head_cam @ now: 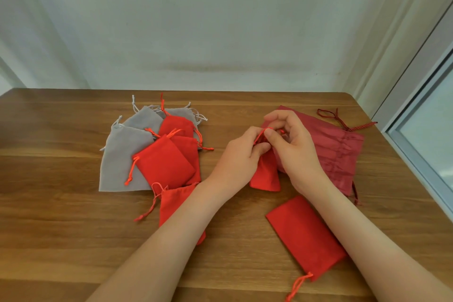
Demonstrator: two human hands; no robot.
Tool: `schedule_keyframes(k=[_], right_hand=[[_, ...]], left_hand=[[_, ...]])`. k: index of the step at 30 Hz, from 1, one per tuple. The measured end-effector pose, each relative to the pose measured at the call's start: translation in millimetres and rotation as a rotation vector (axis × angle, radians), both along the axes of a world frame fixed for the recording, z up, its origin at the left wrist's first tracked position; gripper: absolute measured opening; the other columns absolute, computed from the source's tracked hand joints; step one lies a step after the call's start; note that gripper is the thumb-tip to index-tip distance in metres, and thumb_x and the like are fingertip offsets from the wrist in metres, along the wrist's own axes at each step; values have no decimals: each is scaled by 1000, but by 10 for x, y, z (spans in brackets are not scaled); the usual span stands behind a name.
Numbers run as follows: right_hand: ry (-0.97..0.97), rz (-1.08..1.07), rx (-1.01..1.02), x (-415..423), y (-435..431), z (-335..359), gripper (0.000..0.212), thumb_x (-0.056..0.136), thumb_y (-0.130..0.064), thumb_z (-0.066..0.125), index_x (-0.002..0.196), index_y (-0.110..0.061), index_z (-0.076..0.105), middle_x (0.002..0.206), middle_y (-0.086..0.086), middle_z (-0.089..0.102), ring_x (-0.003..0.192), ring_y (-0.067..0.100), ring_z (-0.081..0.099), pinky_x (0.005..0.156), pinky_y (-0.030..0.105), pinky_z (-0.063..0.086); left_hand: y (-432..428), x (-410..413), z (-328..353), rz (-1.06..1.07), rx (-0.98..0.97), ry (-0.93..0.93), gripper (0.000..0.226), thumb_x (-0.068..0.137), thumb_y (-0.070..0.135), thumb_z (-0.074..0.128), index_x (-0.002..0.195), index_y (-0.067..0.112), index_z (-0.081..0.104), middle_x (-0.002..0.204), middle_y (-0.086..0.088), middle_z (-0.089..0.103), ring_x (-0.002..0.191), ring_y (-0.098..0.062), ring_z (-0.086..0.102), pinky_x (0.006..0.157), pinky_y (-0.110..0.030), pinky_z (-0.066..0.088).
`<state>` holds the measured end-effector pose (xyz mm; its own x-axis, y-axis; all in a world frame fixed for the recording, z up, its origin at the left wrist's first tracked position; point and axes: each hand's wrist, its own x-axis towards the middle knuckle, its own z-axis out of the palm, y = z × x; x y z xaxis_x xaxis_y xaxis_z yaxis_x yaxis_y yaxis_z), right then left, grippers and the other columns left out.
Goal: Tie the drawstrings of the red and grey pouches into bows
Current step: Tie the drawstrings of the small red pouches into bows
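Both hands meet at the mouth of a small red pouch (pixel 266 176), its body hanging down towards the wooden table (pixel 73 228), just in front of a larger dark red bag (pixel 340 152). The left hand (pixel 241 152) curls round the gathered neck, likely to keep it cinched. The right hand (pixel 294 147) pinches the orange-red drawstring (pixel 263 133) between thumb and forefinger, other fingers arched above, wrist turned inward, probably shaping a loop. A pile of grey and red pouches (pixel 152 144) lies to the left, and another red pouch (pixel 304 235) lies flat beside the right forearm.
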<state>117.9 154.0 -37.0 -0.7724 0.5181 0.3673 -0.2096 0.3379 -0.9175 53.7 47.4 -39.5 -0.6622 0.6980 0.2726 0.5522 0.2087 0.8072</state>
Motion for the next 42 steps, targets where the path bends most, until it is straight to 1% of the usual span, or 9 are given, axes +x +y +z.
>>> schedule_keyframes(k=[4, 7, 10, 13, 17, 23, 27, 34, 42], right_hand=[[-22, -26, 128, -2, 3, -21, 33, 88, 3, 55, 100, -27, 57, 80, -12, 54, 77, 5, 50, 73, 18, 39], [-29, -48, 431, 6, 46, -55, 29, 88, 1, 54, 105, -21, 63, 86, -16, 55, 83, 9, 49, 77, 9, 35], [-41, -92, 646, -1, 79, -97, 21, 87, 0, 53, 98, -11, 67, 90, -3, 61, 87, 16, 48, 81, 5, 31], [-84, -142, 638, 10, 82, -63, 13, 86, -1, 57, 88, -11, 66, 85, -1, 62, 86, 14, 46, 80, 3, 29], [-89, -188, 637, 16, 102, -55, 10, 86, -5, 62, 80, -13, 62, 78, -8, 54, 82, 8, 39, 77, 4, 29], [-42, -228, 617, -18, 45, -66, 11, 87, -12, 63, 77, -12, 59, 75, -9, 48, 78, 10, 37, 75, 9, 31], [-21, -234, 518, -24, -15, -56, 14, 88, -10, 61, 74, -11, 57, 73, -6, 50, 77, 9, 38, 74, 13, 31], [16, -191, 139, -13, -107, -13, 17, 88, -9, 59, 72, -14, 58, 76, -6, 57, 85, 14, 50, 73, 16, 36], [-37, -120, 255, -11, -58, -18, 16, 86, -8, 61, 72, -16, 58, 74, -7, 55, 83, 10, 48, 72, 13, 36]], left_hand=[[0, -14, -33, -32, -34, 67, 22, 99, 13, 45, 118, 11, 55, 107, -6, 65, 97, -16, 57, 71, -20, 34], [-5, -41, -48, -54, -44, 102, 22, 100, 10, 41, 117, 7, 53, 104, -8, 62, 96, -18, 55, 70, -20, 32], [-8, -66, -58, -65, -55, 86, 23, 99, 8, 40, 116, 4, 55, 103, -9, 61, 94, -15, 52, 73, -17, 34], [-14, -81, -56, -73, -64, 56, 13, 97, 7, 45, 101, 9, 58, 82, 7, 52, 77, -7, 44, 66, -9, 33], [-16, -116, -45, -91, -110, 51, 15, 95, 10, 51, 87, 22, 56, 75, 13, 48, 71, -4, 45, 64, -16, 31], [-5, -34, -53, 186, -67, 270, 27, 94, 21, 54, 121, 16, 55, 109, -3, 66, 103, -23, 58, 82, -35, 43], [40, 74, -103, 230, -23, 470, 38, 93, 30, 33, 105, 9, 61, 91, -9, 68, 83, -32, 62, 65, -39, 48], [107, 59, -179, 174, -11, 502, 41, 95, 30, 31, 98, 0, 60, 89, -14, 64, 78, -32, 57, 66, -33, 38], [93, 40, -179, 231, -19, 470, 39, 88, 30, 31, 77, 5, 59, 72, -10, 57, 71, -30, 54, 58, -35, 36]])
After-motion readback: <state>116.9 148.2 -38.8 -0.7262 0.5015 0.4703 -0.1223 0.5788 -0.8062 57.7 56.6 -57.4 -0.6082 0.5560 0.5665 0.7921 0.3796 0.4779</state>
